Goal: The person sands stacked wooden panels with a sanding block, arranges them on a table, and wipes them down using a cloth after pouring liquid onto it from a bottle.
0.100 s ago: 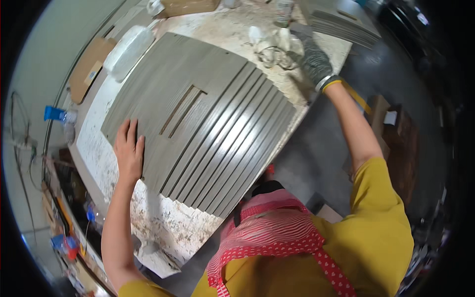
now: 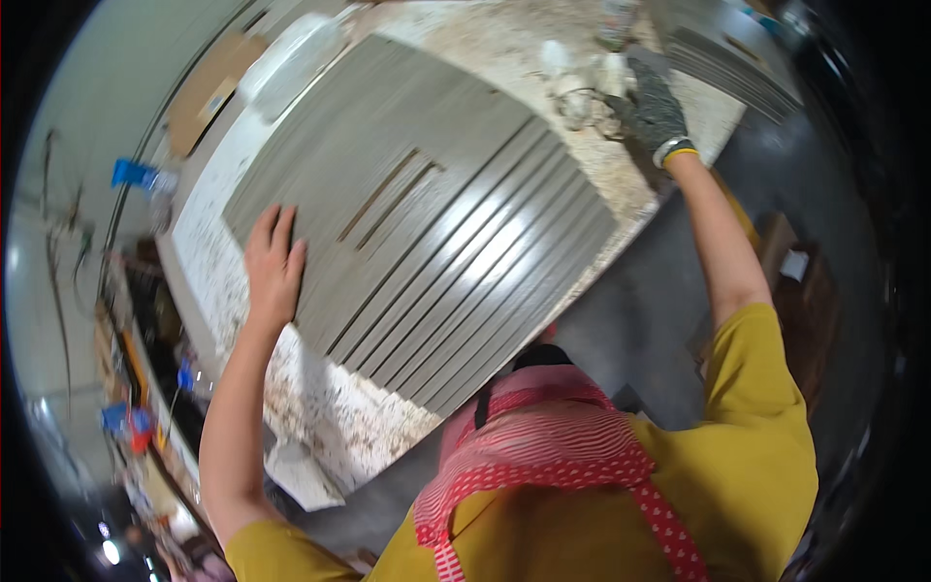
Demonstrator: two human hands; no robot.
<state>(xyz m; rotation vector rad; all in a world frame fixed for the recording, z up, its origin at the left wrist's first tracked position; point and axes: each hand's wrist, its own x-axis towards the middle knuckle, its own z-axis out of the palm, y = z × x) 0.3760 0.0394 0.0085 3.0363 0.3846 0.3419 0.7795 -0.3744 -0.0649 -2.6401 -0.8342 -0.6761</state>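
A stack of grey wood-grain panels (image 2: pixel 320 145) lies on the table, fanned so that several edges show as steps on the near right side. The top panel has two narrow parallel slots. My bare left hand (image 2: pixel 275 267) rests on its left edge, fingers extended and thumb apart. At the far right, my right hand (image 2: pixel 661 114) wears a dark grey knit glove, its fingers reaching out beside a crumpled off-white cloth (image 2: pixel 580 105). Thumb and fingers look apart, though blur hides whether they touch the cloth.
The white worktable (image 2: pixel 344 427) is stained and worn. A clear plastic-wrapped bundle (image 2: pixel 291 66) and brown cardboard (image 2: pixel 208 95) lie at the far left. Beyond my right hand are a bottle (image 2: pixel 617 24) and another panel stack (image 2: pixel 732 73). Boxes (image 2: pixel 797 267) stand on the floor at right.
The whole view has shifted, so the table and panels appear farther right. My left hand stays on the panel edge. My gloved right hand stays by the cloth, its thumb side now nearer to it.
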